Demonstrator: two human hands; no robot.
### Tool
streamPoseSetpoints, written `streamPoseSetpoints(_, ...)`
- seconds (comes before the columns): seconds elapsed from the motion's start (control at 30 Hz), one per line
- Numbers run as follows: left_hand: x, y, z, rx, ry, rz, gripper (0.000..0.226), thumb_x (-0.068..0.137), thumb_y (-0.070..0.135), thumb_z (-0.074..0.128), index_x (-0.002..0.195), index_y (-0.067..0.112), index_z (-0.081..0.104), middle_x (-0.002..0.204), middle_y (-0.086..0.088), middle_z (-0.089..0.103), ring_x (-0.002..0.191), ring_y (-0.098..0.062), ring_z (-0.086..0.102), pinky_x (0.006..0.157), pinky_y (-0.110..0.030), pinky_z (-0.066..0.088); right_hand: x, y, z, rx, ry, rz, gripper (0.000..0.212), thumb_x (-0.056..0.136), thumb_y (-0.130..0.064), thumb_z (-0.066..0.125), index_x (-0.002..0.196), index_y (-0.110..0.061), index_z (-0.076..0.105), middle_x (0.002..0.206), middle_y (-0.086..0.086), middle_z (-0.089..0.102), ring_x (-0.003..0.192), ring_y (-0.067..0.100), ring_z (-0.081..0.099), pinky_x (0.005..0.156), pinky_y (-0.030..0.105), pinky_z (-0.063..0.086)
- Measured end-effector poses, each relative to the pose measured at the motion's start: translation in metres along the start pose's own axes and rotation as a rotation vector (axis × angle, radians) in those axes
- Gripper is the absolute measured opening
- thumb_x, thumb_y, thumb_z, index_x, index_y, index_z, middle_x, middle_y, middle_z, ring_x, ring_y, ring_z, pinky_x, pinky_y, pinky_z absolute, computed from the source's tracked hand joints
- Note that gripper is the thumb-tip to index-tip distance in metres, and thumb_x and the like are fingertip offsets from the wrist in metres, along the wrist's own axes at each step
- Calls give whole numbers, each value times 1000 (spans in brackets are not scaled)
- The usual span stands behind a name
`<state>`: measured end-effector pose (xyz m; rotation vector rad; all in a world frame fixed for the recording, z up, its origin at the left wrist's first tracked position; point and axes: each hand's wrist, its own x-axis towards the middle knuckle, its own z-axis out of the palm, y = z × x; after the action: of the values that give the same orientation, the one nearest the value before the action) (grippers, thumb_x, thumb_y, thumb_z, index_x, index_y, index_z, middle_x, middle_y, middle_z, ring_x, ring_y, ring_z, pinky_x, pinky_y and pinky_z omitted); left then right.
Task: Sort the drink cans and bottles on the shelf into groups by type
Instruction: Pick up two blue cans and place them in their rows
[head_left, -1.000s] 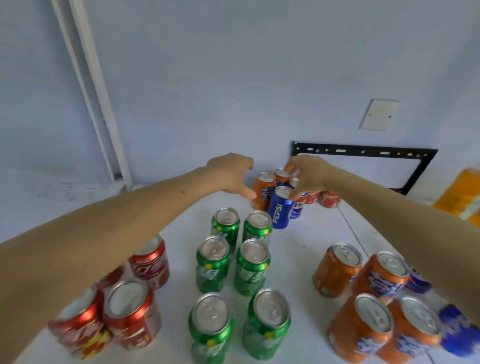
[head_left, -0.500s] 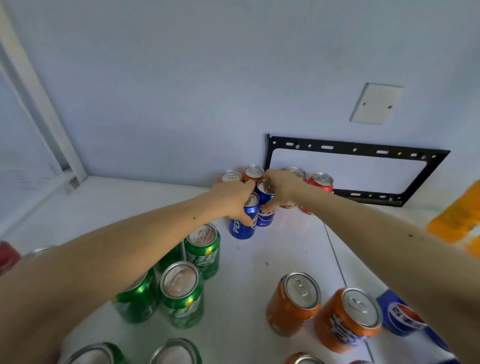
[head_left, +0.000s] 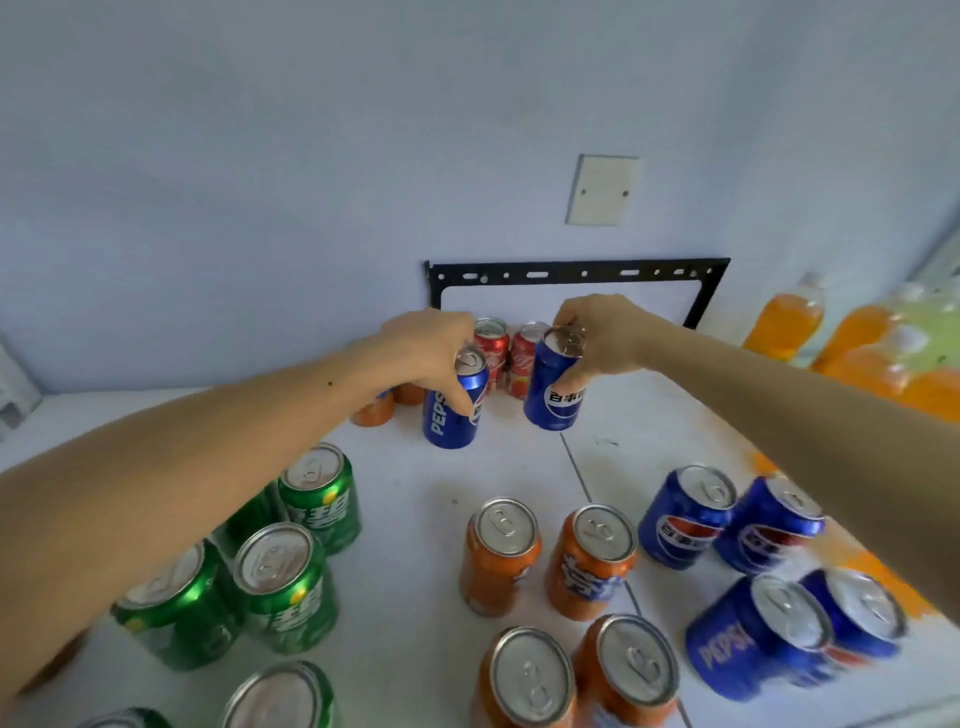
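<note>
White laminate shelf (head_left: 415, 499) fills the lower frame under a pale blue wall (head_left: 260, 182). Orange bottles (head_left: 789, 322) of smooth plastic stand at the right edge. Glossy aluminium cans sit in groups: green cans (head_left: 291, 566) lower left, orange cans (head_left: 545, 561) lower centre, blue cans (head_left: 753, 561) lower right, all upright with silver tops. Two red cans (head_left: 506, 353) stand at centre by the wall, below a black bracket (head_left: 571, 273). The left hand (head_left: 431, 348) curls its fingers over the rim of a Pepsi can (head_left: 452, 410), tilted, just left of centre. The right hand (head_left: 602, 338) pinches the top of a second Pepsi can (head_left: 553, 389), also tilted, beside it.
</note>
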<state>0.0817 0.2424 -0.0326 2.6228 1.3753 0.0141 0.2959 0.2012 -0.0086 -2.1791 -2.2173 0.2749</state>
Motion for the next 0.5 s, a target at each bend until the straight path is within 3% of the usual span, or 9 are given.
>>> streamPoseSetpoints(0.2,21,78,6,-58,32,96,75,61,46,85,120,20,46,118,0,62,97,-20,58,75,-36,51,-47,70,-10,34,32,154,81,63,-30,89,132,-18,48,130,4,56,119,26,53,82,30,47)
streamPoseSetpoints(0.5,73,170,52,-103,-15,108,75,65,46,84,122,19,43,119,-3,61,101,-22,60,67,-31,49,-69,156,13,29,16,266,69,65,-23,87,123,-17,52,121,4,59,112,25,57,74,27,48)
